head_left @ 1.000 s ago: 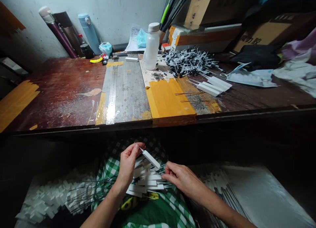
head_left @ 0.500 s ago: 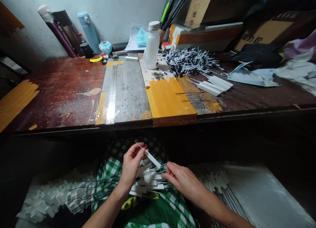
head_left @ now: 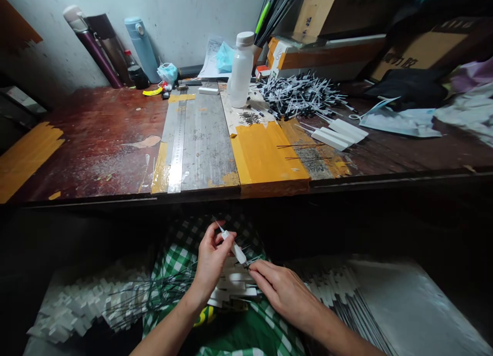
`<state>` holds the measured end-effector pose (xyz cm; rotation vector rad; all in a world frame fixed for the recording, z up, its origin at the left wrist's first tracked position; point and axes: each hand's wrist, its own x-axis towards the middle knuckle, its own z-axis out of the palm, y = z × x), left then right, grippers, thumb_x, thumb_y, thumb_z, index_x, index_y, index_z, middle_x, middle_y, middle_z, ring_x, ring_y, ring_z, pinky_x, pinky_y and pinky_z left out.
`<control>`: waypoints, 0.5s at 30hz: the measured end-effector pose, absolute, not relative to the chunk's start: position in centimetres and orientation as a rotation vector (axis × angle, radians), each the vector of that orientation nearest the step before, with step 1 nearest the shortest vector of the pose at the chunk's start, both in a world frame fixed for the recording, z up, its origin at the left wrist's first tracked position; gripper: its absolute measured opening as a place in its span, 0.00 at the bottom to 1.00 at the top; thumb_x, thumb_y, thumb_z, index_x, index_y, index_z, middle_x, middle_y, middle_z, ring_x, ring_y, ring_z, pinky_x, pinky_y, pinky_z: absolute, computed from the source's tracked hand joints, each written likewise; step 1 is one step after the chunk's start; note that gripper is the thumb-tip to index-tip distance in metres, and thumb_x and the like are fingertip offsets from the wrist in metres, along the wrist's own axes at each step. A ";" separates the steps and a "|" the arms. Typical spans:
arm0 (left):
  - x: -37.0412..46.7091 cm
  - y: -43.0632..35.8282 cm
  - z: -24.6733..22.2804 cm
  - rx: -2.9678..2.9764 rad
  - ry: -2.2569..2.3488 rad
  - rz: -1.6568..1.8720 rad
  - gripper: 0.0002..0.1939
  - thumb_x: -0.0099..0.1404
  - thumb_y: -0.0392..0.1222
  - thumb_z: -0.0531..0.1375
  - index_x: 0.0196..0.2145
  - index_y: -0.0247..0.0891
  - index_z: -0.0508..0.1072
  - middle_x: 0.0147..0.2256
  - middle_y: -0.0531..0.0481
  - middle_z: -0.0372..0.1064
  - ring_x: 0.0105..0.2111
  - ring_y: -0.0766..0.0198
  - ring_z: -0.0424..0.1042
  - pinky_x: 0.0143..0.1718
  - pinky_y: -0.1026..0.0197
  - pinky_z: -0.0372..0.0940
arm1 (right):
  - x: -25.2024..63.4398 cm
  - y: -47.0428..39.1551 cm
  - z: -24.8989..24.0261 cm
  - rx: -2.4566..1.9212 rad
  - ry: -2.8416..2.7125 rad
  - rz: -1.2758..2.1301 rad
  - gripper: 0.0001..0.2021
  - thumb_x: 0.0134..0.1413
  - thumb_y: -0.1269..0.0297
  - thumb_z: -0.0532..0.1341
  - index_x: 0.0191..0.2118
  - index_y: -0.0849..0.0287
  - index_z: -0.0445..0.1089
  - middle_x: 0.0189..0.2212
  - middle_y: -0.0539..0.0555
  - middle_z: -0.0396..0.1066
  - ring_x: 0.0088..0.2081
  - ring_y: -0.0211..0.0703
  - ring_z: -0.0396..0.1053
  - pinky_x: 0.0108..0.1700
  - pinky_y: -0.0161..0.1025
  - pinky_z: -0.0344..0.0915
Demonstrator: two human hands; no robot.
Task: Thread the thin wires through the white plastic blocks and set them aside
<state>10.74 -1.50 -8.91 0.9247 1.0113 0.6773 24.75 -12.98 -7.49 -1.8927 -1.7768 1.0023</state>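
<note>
My left hand (head_left: 213, 256) pinches a white rectangular stick (head_left: 238, 253) between thumb and fingers. A thin pale tip rises from its upper end. My right hand (head_left: 279, 289) is closed at the stick's lower end, its thumb and forefinger pressed together. Whatever lies between those fingertips is too small to make out. Beneath both hands, several similar white pieces (head_left: 236, 277) with thin dark rods lie on the green checked cloth (head_left: 181, 258) over my lap.
Left of my lap lies a heap of white pieces (head_left: 69, 310); more dark-rodded pieces (head_left: 354, 304) lie at right. On the table (head_left: 100, 135) stand a white bottle (head_left: 242, 71), a steel ruler (head_left: 177, 155), a pile of small black-and-white parts (head_left: 302, 96) and cardboard boxes (head_left: 335, 17).
The white stick has turned slightly and moved a little right with my left hand. My right hand has shifted left, closer to its lower end. The camera view has shifted slightly.
</note>
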 end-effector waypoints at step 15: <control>9.0 0.6 -8.6 0.834 1.025 0.881 0.19 0.59 0.53 0.64 0.38 0.33 0.78 0.41 0.40 0.76 0.42 0.52 0.76 0.48 0.52 0.65 | 25.4 -12.7 -8.1 -1.936 -1.619 1.140 0.10 0.64 0.60 0.53 0.34 0.53 0.70 0.29 0.48 0.74 0.31 0.42 0.71 0.32 0.34 0.57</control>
